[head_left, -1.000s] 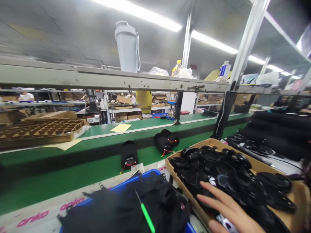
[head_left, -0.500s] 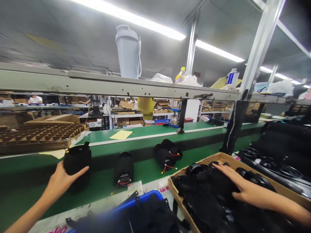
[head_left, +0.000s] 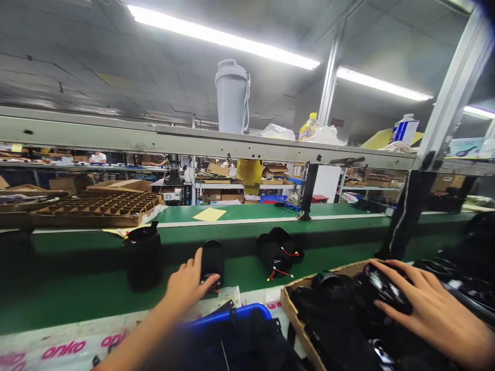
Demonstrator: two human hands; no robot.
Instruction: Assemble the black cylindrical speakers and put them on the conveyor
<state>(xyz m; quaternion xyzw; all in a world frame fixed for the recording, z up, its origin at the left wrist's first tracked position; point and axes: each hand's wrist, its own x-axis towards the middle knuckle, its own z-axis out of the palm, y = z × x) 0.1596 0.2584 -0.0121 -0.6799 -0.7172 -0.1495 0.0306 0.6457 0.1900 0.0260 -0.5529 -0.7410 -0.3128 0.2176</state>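
Note:
My left hand point(head_left: 188, 281) is at the near left side of a black cylindrical part point(head_left: 213, 257) lying on the green belt, thumb and fingers apart; whether it touches the part I cannot tell. Red wires show at the part's near end. To the left, another black cylinder point(head_left: 143, 260) stands upright. Two more black parts with red wires point(head_left: 273, 252) lie together farther right. My right hand point(head_left: 429, 304) has its fingers and thumb around a glossy black rounded part point(head_left: 386, 286) in a cardboard box point(head_left: 296, 314) full of black parts.
A blue bin point(head_left: 255, 310) with black pieces is at the front. Behind the green belt point(head_left: 240, 288) are a divided cardboard tray point(head_left: 96, 206) and yellow paper point(head_left: 209, 214). A shelf beam point(head_left: 185, 141) crosses above, carrying a grey tumbler point(head_left: 231, 98). A black post point(head_left: 400, 221) stands right.
My left hand has left the upright cylinder and moved right to the middle one. My right hand has closed around a glossy part in the box. The view has shifted left.

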